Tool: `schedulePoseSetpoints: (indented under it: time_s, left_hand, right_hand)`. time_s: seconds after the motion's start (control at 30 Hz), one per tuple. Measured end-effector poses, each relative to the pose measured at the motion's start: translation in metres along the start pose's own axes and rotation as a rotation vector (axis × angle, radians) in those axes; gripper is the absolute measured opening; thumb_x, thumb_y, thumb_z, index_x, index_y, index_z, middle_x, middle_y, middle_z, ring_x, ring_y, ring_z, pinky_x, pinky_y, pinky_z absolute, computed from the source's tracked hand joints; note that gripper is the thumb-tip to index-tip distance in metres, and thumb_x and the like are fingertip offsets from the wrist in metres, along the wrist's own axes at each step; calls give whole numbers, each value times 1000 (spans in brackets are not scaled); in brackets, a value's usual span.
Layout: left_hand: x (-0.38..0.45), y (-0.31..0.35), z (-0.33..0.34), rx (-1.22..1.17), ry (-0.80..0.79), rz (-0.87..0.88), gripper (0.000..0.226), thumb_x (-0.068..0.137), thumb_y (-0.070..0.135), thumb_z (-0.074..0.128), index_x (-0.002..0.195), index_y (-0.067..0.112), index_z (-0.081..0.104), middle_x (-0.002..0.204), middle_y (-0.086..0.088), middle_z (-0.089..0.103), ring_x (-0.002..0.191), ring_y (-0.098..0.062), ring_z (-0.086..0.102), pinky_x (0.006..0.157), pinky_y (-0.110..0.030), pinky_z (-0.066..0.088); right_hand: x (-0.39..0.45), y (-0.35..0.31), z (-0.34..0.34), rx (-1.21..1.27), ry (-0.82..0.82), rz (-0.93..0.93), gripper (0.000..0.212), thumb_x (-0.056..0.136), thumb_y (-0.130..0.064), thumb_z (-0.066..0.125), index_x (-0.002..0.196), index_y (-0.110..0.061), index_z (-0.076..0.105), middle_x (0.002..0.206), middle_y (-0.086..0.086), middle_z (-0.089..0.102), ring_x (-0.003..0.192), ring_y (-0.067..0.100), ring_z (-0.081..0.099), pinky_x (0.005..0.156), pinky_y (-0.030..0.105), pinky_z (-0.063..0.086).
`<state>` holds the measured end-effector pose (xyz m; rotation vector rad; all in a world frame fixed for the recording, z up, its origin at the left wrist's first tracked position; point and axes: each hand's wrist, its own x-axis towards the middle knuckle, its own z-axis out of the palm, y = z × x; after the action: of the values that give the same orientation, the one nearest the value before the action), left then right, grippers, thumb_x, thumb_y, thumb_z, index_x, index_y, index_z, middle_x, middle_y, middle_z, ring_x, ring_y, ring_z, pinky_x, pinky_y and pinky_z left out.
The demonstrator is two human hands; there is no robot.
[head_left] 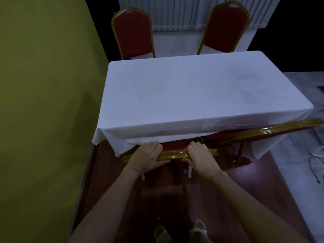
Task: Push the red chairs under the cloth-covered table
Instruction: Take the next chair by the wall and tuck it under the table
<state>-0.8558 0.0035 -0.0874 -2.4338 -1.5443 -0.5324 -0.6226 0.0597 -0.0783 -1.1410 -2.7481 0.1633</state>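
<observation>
A table under a white cloth (184,95) fills the middle of the view. At its near edge stands a red chair with a gold frame (175,146), its seat hidden under the cloth. My left hand (147,157) and my right hand (201,157) both grip the top rail of its backrest. A second red chair (254,133) sits to the right, tucked under the near edge at an angle. Two more red chairs stand upright at the far side, one on the left (133,32) and one on the right (226,27).
A yellow-green wall (43,102) runs close along the left side of the table. The floor below me is dark red-brown (175,199); my feet show at the bottom. White pleated drapery (175,14) hangs behind the far chairs. Cables lie on the pale floor at the right.
</observation>
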Motion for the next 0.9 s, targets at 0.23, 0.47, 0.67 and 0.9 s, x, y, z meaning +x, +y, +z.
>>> schedulePoseSetpoints:
  time_s: [0.23, 0.47, 0.67, 0.9]
  left_hand:
    - [16, -38, 8, 48, 59, -26, 62, 95, 62, 21, 85, 9, 52, 81, -8, 60, 69, -21, 58, 60, -28, 48]
    - [27, -57, 22, 77, 77, -155, 52, 95, 62, 25, 86, 13, 42, 81, -9, 56, 72, -25, 55, 68, -34, 47]
    - [22, -43, 23, 30, 89, -385, 46, 93, 51, 44, 94, 8, 59, 89, -8, 61, 84, -24, 58, 80, -33, 46]
    - [32, -53, -1, -91, -58, -371, 47, 85, 59, 44, 77, 14, 57, 70, -1, 61, 66, -21, 61, 59, -31, 48]
  right_hand:
    - [37, -2, 0, -30, 11, 66, 55, 92, -60, 20, 89, -18, 54, 85, -1, 51, 75, 19, 48, 71, 32, 39]
    - [71, 7, 6, -48, 26, 82, 48, 91, -57, 26, 88, -16, 50, 85, 1, 50, 77, 22, 48, 70, 34, 39]
    - [88, 6, 2, -36, -13, 88, 49, 89, -59, 22, 86, -16, 46, 84, -1, 47, 77, 21, 47, 72, 35, 39]
    - [89, 8, -10, 66, -73, 69, 39, 91, -54, 42, 89, -15, 44, 87, 2, 56, 83, 22, 54, 69, 30, 29]
